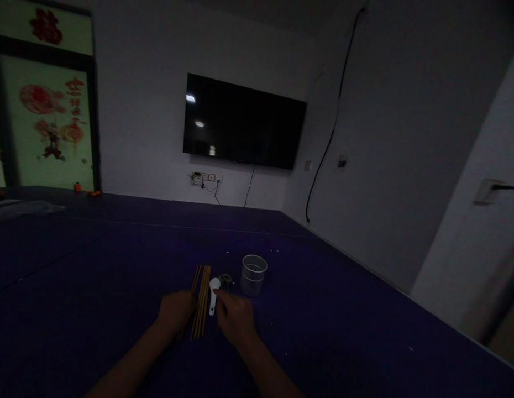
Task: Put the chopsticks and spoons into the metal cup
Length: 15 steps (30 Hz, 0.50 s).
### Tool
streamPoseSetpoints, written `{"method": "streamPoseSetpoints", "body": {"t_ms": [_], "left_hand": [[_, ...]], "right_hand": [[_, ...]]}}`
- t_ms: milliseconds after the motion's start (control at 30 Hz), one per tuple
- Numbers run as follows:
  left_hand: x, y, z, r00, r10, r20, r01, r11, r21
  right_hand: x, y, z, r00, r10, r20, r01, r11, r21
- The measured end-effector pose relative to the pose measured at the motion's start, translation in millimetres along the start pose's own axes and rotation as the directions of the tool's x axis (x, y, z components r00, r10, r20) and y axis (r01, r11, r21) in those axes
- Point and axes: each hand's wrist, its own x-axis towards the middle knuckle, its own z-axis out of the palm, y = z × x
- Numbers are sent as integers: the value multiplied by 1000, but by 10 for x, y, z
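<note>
My left hand (177,309) is closed around a pair of brown chopsticks (196,277), whose ends show above and below the fist. Just right of it, several more chopsticks (202,304) lie side by side on the dark blue surface. Beside these is a white spoon (213,301), bowl end away from me. My right hand (239,320) reaches in from the right, its index fingertip at the spoon's bowl and the thumb held apart. Behind that fingertip lies a small dark metal object (226,281), its kind unclear. A grey metal cup (252,283) stands upright to the right.
The wide blue surface (344,331) stretches to the walls, with tiny white bits on it. A clear plastic sheet (29,210) and small orange items (77,187) lie at the far left. A television (244,121) and a dark cable (329,143) hang on the walls.
</note>
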Motion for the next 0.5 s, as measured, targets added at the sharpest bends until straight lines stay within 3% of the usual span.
{"method": "streamPoseSetpoints", "body": {"t_ms": [500], "left_hand": [[19, -31, -7, 1000, 12, 9, -12, 1000, 15]], "right_hand": [[1, -25, -30, 1000, 10, 5, -9, 1000, -1]]}}
